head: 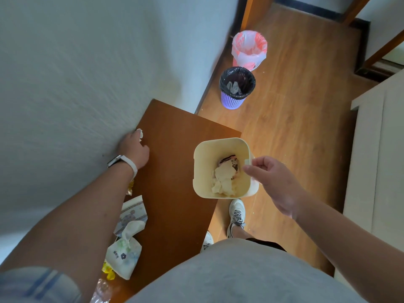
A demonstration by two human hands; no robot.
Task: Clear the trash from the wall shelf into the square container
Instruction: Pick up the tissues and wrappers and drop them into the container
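The fingers of my left hand (134,149) are curled in on a crumpled white scrap (140,134), which pokes out past my fingertips. The back of my hand hides the grip itself. That hand sits at the wall edge of the wall shelf (175,132), toward its far corner.

My right hand (273,184) pinches the near-right rim of the square container (202,154), thumb and forefinger closed on the lip. The container sits at the shelf's right edge, partly over the floor (284,127). I cannot tell whether it rests on the board or hangs from my grip. Its mouth faces up, with crumpled tissue (223,180) already inside.

So the scrap lies to the left of the container, across the full width of the shelf and a little farther from me. I judge the coming move to be a short carry rightward and slightly toward my body, to let go over the open mouth. My right hand could also bring the container to meet it.

More is left along the wall edge nearer me: a patterned paper pack (133,212), a tissue pack (123,258), a yellow wrapper (108,271) and a clear bottle (100,289). All of it lies on my left hand's side.
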